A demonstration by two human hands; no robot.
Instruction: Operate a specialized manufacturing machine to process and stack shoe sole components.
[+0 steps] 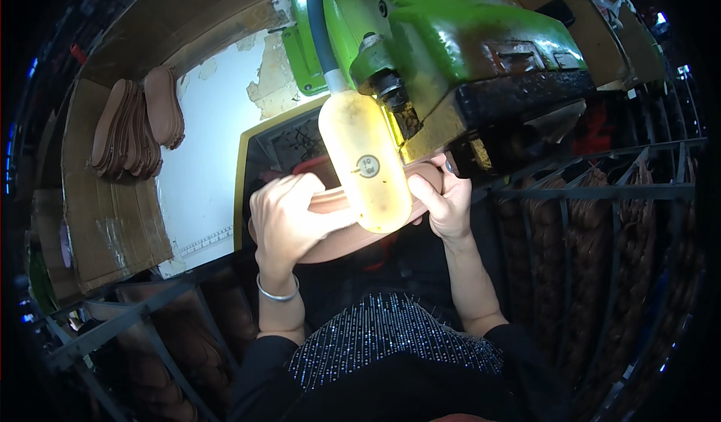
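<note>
My left hand [284,215] is closed around one end of a pinkish-brown shoe sole [336,245], its thumb stretched along the top. At the other end my right hand [451,202] pinches the sole between thumb and fingers, close under the head of a green machine [466,35]. More than one layer of sole seems to lie between my hands, but I cannot tell how many. A glowing, pale yellow lamp [364,166] hangs in front and hides the middle of the sole.
Several stacked soles [124,133] lean inside a cardboard box wall [120,226] on the left, beside a white worktop [206,136]. Metal racks [593,191] filled with brown soles stand to the right, and another rack [120,324] is at lower left. A blue-grey hose [319,24] runs down to the lamp.
</note>
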